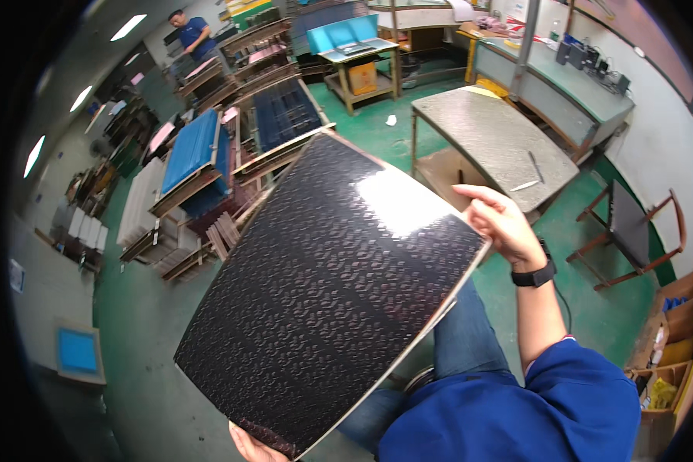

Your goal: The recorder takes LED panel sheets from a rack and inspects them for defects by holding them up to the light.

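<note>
A large dark screen-printing frame (316,269) with a glossy face and a small repeating pattern is tilted in front of me, off the floor. My left hand (256,445) grips its near lower edge; most of those fingers are hidden behind the frame. At the right corner, my right hand (502,223) holds the edge, with the index finger stretched out and part of the hand behind the frame. A bright light reflection covers the upper right of the dark face. A black watch band (534,274) sits on my right wrist.
A grey table (489,135) with thin tools on it stands ahead right. Racks with blue frames (192,150) are at the left. A wooden chair (630,223) stands right, with a wooden shelf (679,331) nearer. A person (192,35) in blue stands far back left.
</note>
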`<state>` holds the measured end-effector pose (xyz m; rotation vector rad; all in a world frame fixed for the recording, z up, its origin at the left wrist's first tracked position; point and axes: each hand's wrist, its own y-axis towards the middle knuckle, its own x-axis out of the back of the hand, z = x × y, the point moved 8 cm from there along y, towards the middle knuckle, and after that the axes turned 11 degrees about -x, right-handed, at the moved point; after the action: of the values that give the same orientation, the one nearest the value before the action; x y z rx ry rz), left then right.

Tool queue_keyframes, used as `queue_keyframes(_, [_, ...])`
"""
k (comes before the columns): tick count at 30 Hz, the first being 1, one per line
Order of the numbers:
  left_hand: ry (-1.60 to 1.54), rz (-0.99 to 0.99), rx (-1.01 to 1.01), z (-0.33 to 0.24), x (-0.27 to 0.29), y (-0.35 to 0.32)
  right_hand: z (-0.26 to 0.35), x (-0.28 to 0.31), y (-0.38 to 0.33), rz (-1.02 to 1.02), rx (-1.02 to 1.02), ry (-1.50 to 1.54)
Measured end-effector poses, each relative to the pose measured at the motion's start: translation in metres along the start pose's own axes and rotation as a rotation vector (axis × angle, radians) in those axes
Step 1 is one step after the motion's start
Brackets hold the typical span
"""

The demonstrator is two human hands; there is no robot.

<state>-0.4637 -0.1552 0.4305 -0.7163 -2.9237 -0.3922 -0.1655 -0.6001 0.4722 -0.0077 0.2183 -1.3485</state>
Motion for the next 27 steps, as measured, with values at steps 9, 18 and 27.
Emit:
queue_keyframes(9, [-0.589,0.057,-0.286,-0.014,0.019,0.024,0.014,0.027,0.018,0.031,0.189,-0.081])
queue_keyframes(18, [-0.406,0.146,-0.246,-0.027,-0.05,0.014,-0.055,0.041,0.072,-0.059,0.219,0.265])
queue_keyframes(27, [-0.9,0.307,0.058,0.011,-0.075,-0.009,-0.058,0.029,0.055,-0.05,0.184,0.287])
